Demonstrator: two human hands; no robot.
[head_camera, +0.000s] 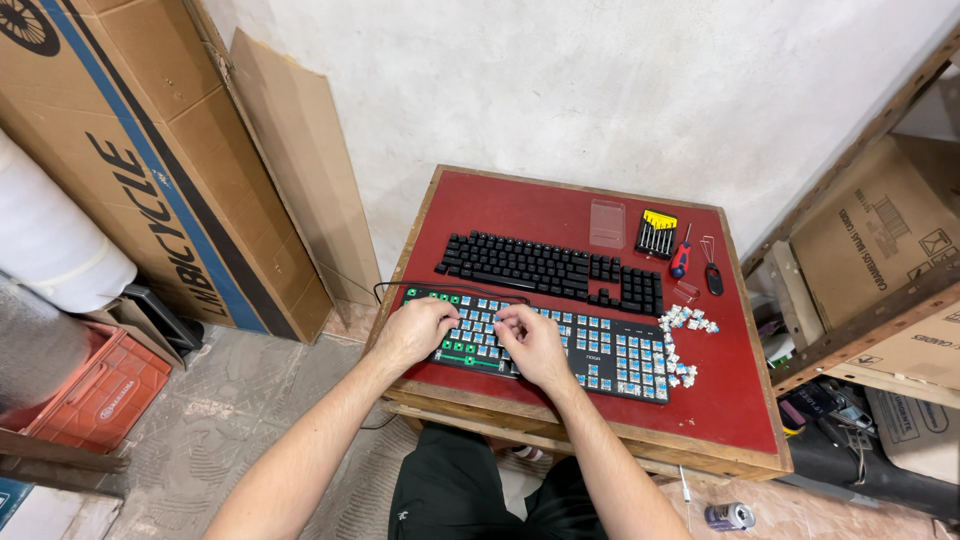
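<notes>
A keyboard with its keycaps off (600, 350), showing blue switches on a black and green plate, lies at the near edge of a small red-topped table (735, 400). My left hand (415, 330) rests on its left part, fingers curled down onto the switches. My right hand (535, 340) is beside it on the middle part, fingertips pressed to a switch. Whether either hand grips a switch is hidden. Behind it lies a full black keyboard (550, 268). A pile of loose blue switches (685, 322) sits to the right.
At the table's back right are a clear plastic lid (607, 222), a small screwdriver set (656, 233), a red-handled screwdriver (681, 258) and a wire key puller (711, 270). Cardboard boxes (150, 150) lean at left, a wooden shelf (860, 300) stands right, a can (730, 516) lies on the floor.
</notes>
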